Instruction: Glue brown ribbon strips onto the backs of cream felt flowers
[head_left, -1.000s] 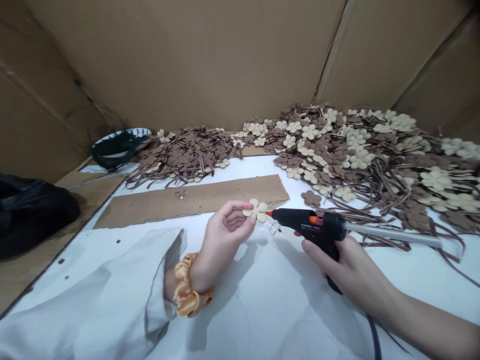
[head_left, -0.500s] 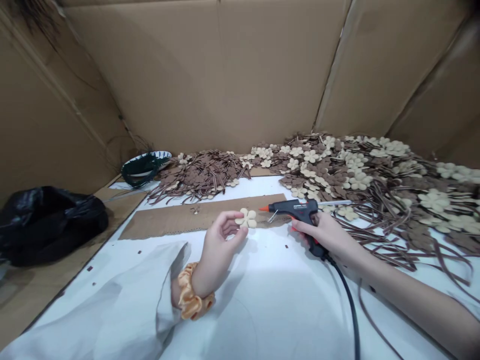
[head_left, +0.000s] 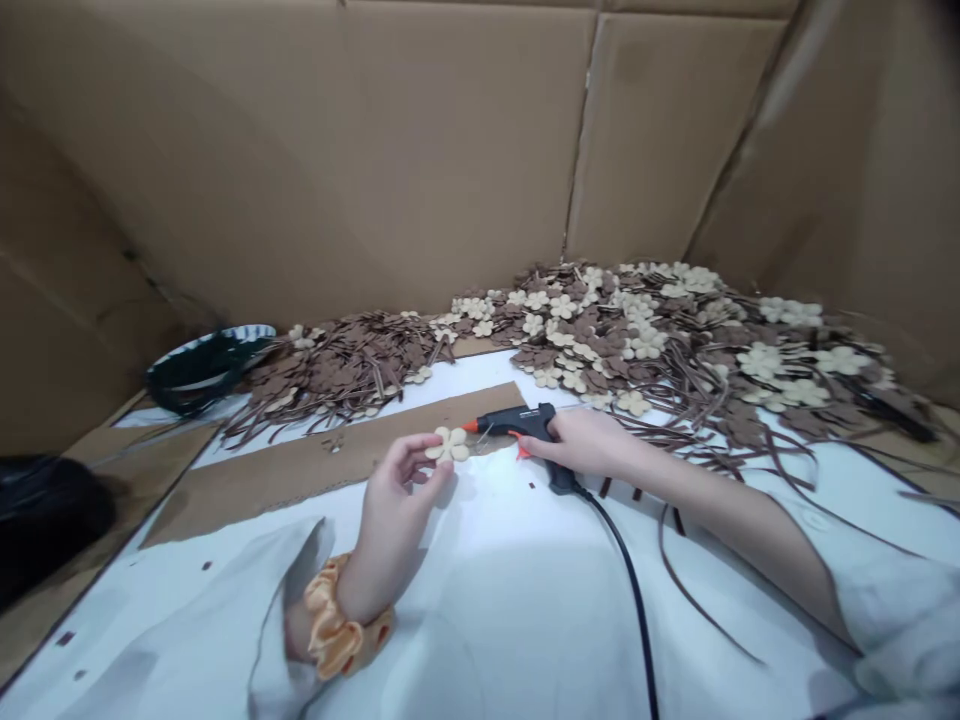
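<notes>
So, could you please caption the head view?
The left hand holds a cream flower; the right hand grips the glue gun.

- Brown cardboard panels [head_left: 375, 150] enclose the workspace at the rear and both sides; seams visible.
- White desk [head_left: 525, 610], brightly lit at centre.
- Cardboard strip [head_left: 300, 470] lies flat on the desk.
- Black bag [head_left: 45, 510] at left.
</notes>
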